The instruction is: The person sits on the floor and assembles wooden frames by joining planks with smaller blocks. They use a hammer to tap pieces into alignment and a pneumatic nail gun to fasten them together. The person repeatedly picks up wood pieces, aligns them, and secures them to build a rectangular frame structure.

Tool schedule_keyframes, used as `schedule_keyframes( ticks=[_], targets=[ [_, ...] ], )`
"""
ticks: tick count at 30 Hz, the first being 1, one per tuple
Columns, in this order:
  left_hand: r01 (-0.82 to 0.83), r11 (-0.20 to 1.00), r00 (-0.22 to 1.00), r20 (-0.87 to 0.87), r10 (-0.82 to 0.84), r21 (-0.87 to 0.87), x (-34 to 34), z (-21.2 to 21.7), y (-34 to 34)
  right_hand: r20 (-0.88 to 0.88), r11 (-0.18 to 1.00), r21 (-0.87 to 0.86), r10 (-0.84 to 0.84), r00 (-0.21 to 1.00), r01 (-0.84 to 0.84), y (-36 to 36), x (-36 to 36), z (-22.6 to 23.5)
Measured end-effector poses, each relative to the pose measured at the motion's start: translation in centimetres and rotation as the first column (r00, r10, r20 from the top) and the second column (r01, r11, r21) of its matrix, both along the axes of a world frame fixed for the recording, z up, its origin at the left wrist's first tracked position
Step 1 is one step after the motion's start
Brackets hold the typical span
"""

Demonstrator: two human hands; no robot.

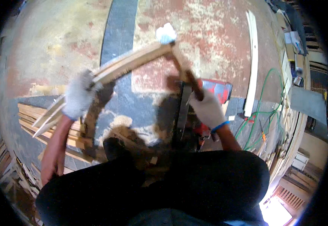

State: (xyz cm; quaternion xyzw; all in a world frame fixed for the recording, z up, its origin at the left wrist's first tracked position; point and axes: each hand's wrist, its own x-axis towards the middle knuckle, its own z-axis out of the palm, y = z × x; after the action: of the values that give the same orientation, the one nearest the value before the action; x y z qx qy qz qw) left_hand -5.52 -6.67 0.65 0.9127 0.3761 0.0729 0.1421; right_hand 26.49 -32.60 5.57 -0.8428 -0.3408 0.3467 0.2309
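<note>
My left hand (82, 96), in a pale work glove, is closed around long wooden strips (134, 64). Their pointed lower ends stick out past my wrist, and the far end reaches up toward the middle. My right hand (207, 109), gloved too and with a blue band at the wrist, grips a brown wooden stick (195, 83). Its upper part slants up to the far end of the strips and meets or overlaps it; blur hides whether they touch. Beside my right hand lies a red and black tool (215, 88), partly covered by the hand.
Loose wood strips (51, 120) are stacked at the left. A long white strip (251, 64) lies on the floor at right, near a looped green hose (260, 112). Beyond the strips' far end is a crumpled white piece (166, 33). Sawdust (120, 120) is scattered before my knees.
</note>
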Motion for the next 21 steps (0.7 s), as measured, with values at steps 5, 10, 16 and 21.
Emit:
schedule_keyframes(
  ticks=[5,10,16,21],
  targets=[
    [-0.067,0.997,0.956,0.282,0.076,-0.041,0.0,10.0,-0.1,-0.056,0.961,0.220,-0.160,0.986,0.169,0.3,-0.6,6.9],
    [0.211,0.977,0.923,-0.329,-0.199,0.001,0.5,-0.5,-1.3,-0.089,0.954,-0.298,0.009,0.996,-0.035,-1.1,1.2,-4.7],
    [0.101,0.991,0.965,-0.234,-0.120,-0.093,1.8,-0.3,-1.9,-0.250,0.970,-0.243,-0.074,0.965,0.012,-1.8,1.1,-5.0],
    [0.033,0.985,0.956,-0.281,-0.081,-0.171,2.1,-0.5,-1.1,-0.525,0.940,-0.312,-0.290,0.800,0.136,-0.3,0.1,-3.2]
  ],
)
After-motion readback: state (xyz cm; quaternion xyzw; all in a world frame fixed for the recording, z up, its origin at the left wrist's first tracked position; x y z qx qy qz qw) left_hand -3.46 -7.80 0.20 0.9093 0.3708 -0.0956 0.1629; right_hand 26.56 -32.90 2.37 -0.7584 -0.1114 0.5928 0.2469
